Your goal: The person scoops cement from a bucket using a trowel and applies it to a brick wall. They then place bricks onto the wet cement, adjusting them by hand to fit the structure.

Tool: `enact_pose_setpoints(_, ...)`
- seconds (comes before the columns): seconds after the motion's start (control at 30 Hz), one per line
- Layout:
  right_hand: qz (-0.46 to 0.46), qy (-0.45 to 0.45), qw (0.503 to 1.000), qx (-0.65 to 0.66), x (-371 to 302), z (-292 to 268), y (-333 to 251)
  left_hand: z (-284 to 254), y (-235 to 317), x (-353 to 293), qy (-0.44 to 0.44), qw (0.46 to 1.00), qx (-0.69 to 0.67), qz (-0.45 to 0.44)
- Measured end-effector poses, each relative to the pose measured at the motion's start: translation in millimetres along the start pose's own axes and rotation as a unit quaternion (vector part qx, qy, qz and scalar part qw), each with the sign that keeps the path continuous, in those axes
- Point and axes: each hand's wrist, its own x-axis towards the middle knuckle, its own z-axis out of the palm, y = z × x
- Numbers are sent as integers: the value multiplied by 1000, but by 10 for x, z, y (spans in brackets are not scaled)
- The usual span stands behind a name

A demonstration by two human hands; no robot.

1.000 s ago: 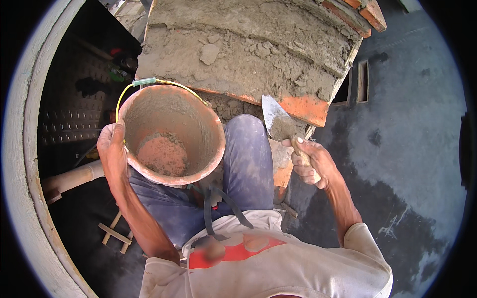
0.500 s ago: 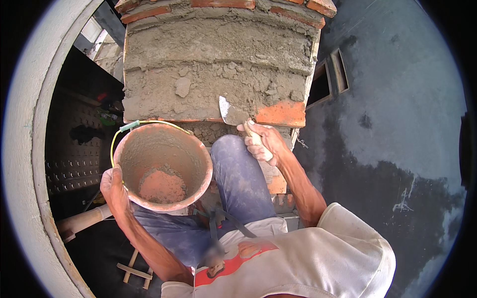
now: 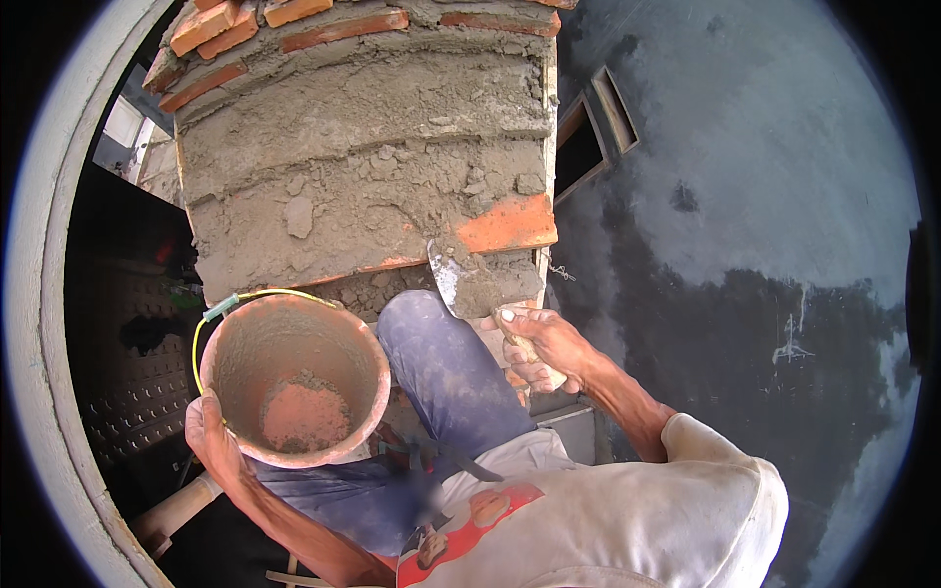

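Note:
At the left, my left hand point(image 3: 212, 437) grips the rim of a round bucket point(image 3: 365, 338), tilted so that its inside shows. Wet mortar smears its walls, and a bare reddish patch is at the bottom. A yellow wire handle point(image 3: 284, 292) with a green grip arches over its far side. My right hand point(image 3: 541, 348) is closed round the handle of a trowel point(image 3: 450, 277), whose blade points left and away, just below the brickwork's near edge. Beyond both hands lies a bed of grey mortar point(image 3: 363, 191) over bricks. One orange brick point(image 3: 508, 225) is partly bare at its right end.
Loose bricks point(image 3: 221, 29) lie on the far left of the brickwork. A grey wall point(image 3: 735, 196) with a small framed opening stands at the right. A pale curved edge point(image 3: 49, 235) runs down the left, with a dark space and a bamboo pole point(image 3: 181, 512) below.
The trowel has come down and nearer, off the mortar bed's edge. My view has shifted, so the brickwork sits further left. The bucket stays in my left hand.

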Motion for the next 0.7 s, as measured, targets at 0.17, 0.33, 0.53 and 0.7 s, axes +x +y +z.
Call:
enact_pose_setpoints(0.17, -14, -7, 999, 35, 762, 87, -80, 73, 112, -96, -5, 1000, -4, -3)
enact_pose_setpoints(0.33, -84, -14, 996, 37, 1311, 471, -109, 81, 179, -77, -8, 1000, 5, -14)
enact_pose_setpoints(0.53, -98, 5, 979, -181, 1265, 322, -387, 91, 127, -66, 14, 1000, -1, 4)
enact_pose_setpoints(0.7, -260, -14, 815, -518, 965, 452, -357, 154, 170, -14, 43, 998, 45, -6)
